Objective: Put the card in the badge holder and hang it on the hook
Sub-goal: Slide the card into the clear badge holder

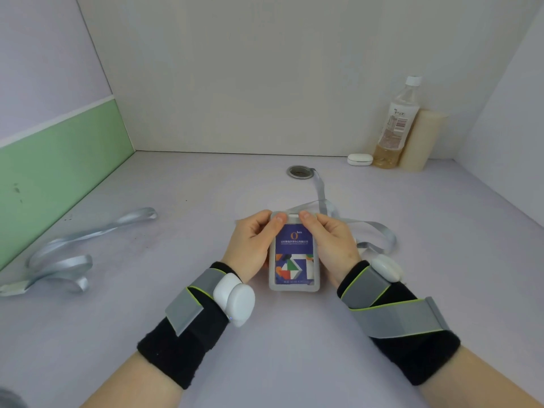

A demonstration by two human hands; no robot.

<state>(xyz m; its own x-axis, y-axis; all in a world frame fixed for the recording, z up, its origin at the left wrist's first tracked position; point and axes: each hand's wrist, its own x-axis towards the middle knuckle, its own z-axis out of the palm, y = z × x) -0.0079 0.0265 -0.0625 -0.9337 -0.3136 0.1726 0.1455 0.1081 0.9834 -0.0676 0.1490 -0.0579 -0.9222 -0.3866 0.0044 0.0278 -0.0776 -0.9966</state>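
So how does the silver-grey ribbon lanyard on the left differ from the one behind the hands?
The left silver-grey ribbon lanyard lies looped, near the green wall panel; the far lanyard runs from behind the grey plastic badge holder to a round metal ring. No hand is near the left one; the far one sits behind the left hand and right hand. Both are flat grey ribbon.

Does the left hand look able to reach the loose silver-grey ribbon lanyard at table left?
Likely yes: nothing lies between the left hand and the silver-grey ribbon lanyard. But it now grips the grey plastic badge holder.
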